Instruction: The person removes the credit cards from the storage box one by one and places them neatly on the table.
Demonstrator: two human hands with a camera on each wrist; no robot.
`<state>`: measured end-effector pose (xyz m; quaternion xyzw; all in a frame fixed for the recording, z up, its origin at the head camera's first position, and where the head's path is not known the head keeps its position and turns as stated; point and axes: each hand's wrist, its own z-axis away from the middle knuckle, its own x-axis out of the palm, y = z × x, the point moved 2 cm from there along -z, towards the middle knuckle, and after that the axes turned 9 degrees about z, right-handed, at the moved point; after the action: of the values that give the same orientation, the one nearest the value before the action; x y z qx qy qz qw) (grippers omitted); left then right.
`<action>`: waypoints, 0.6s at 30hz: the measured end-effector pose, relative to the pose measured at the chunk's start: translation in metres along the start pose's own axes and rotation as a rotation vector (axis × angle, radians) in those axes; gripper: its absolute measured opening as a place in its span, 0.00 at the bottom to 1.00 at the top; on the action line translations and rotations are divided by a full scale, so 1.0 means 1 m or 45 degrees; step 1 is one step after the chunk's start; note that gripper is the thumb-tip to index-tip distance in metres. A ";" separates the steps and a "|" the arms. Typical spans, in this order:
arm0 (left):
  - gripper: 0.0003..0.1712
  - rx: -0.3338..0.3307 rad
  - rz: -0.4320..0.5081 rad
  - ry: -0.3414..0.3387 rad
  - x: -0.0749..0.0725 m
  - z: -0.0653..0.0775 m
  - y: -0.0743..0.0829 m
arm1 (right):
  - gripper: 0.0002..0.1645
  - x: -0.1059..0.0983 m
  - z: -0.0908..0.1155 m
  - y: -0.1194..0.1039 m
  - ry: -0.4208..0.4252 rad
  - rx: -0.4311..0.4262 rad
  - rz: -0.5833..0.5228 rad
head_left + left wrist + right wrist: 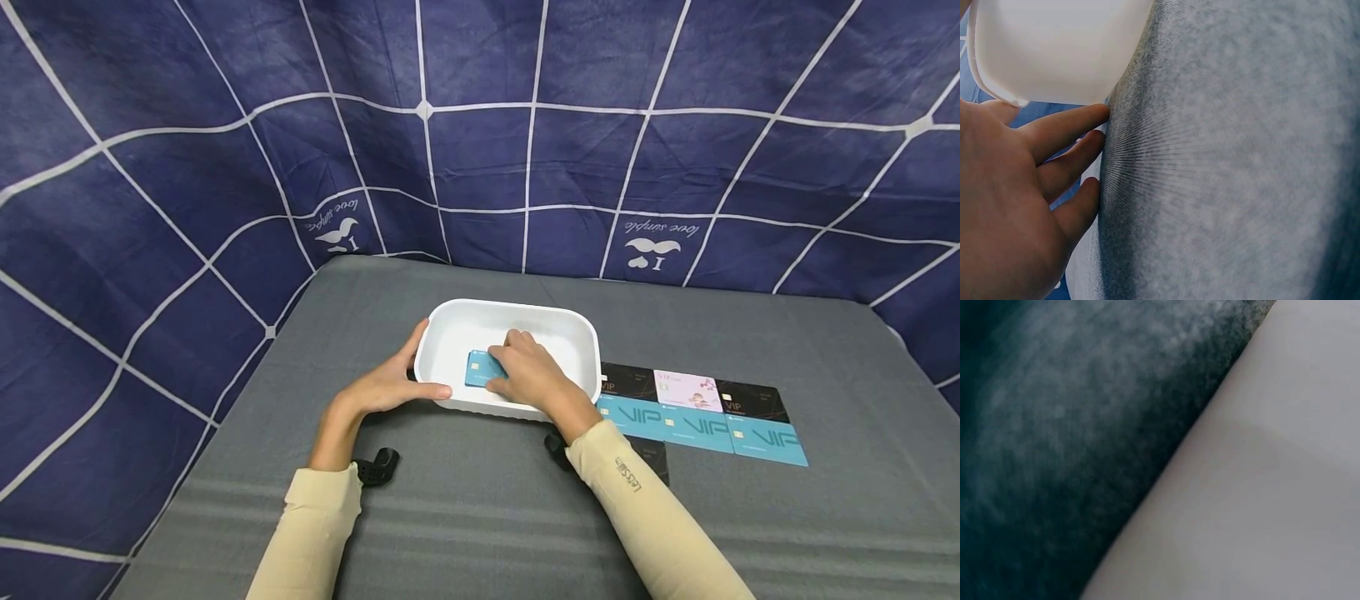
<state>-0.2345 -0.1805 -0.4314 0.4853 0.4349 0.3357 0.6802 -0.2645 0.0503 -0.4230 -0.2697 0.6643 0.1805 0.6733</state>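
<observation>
A white plastic tray (517,308) sits on the grey cloth. My left hand (386,382) spans its near left corner, thumb along the front rim; in the left wrist view, the left fingers (1063,134) are spread and fairly straight, with the index fingertip right at the tray's edge (1066,94). Reaching over the front wall, my right hand (531,372) pinches a blue card (477,368) inside the tray, thumb at its near edge and fingers at its far edge. The card's right part is hidden under the hand. Only pale, blurred surface and cloth fill the right wrist view.
Right of the tray lie cards in rows: blue VIP cards (697,427), a pink one (687,390) and black ones (752,402). Another black card (652,457) is partly under the right forearm. Grey cloth (465,517) covers the surface; a blue checked curtain (480,158) hangs behind.
</observation>
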 end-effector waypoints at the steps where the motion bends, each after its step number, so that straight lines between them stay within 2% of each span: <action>1: 0.70 0.001 0.000 0.001 0.000 0.000 0.000 | 0.29 0.000 0.000 0.000 0.004 0.000 0.004; 8: 0.70 0.003 -0.003 0.004 0.000 0.000 0.001 | 0.21 0.000 0.001 0.000 0.008 0.010 0.001; 18: 0.69 -0.002 -0.011 0.005 0.000 0.001 0.002 | 0.19 0.001 -0.001 0.001 -0.054 0.011 -0.026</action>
<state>-0.2337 -0.1802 -0.4292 0.4823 0.4381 0.3339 0.6812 -0.2659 0.0501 -0.4241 -0.2696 0.6478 0.1765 0.6903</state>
